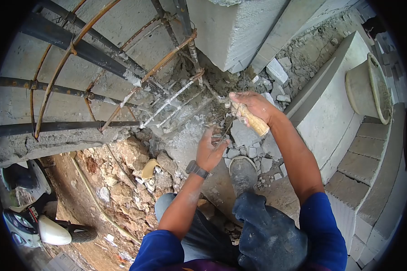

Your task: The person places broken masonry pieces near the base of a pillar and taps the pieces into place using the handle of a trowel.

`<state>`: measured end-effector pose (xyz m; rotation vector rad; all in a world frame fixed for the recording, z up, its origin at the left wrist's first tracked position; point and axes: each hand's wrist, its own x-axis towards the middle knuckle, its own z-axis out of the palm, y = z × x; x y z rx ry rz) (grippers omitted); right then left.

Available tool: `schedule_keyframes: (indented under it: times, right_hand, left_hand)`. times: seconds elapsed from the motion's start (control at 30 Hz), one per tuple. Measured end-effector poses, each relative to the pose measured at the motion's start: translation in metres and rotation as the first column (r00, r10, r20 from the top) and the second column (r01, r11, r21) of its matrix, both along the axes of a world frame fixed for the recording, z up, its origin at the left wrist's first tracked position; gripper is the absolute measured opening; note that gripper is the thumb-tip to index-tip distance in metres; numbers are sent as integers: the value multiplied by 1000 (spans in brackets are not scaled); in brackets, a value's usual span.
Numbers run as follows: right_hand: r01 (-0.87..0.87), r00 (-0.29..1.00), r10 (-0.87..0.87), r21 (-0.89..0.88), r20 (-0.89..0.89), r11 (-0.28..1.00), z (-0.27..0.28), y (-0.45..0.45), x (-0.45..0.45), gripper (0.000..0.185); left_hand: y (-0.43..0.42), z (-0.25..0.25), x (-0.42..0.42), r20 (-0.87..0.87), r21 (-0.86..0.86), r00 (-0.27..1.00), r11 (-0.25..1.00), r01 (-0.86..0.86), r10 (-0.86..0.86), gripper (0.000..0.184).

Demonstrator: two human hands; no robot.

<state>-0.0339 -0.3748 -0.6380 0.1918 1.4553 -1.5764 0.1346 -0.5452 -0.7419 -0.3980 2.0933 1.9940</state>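
My right hand [253,108] is closed round a pale wooden handle [251,118]; the tool's far end is hard to make out against the rubble. My left hand [211,151], with a dark watch [197,169] on its wrist, is low over the grey concrete, its fingers partly bent near some thin wire; whether they hold anything is unclear. Just beyond both hands, steel bars [178,101] tied with rusty rings rise from the rough, mortar-covered base. Broken grey chunks [244,133] lie beneath my right hand, close to my dusty shoe [243,171].
A concrete wall edge [230,36] stands ahead. At the right, a bucket [368,90] sits on a block ledge [325,117], beside stacked grey blocks [359,153]. Stones and soil [122,185] fill the lower left, with a motorbike [36,212] beyond.
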Motion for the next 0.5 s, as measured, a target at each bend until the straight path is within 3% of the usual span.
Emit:
schedule_keyframes:
  times: [0.23, 0.4, 0.5]
  right_hand:
    - [80, 990, -69, 88, -122, 993, 15, -6, 18, 47]
    - [119, 990, -118, 10, -71, 993, 21, 8, 9, 46]
    - [125, 988, -116, 96, -102, 987, 41, 13, 8, 46]
  left_hand:
    - [-2, 5, -3, -28, 93, 993, 990, -111, 114, 70]
    - [-21, 34, 7, -13, -62, 997, 995, -74, 73, 70]
    - [-32, 41, 16, 12, -104, 996, 991, -86, 88, 70]
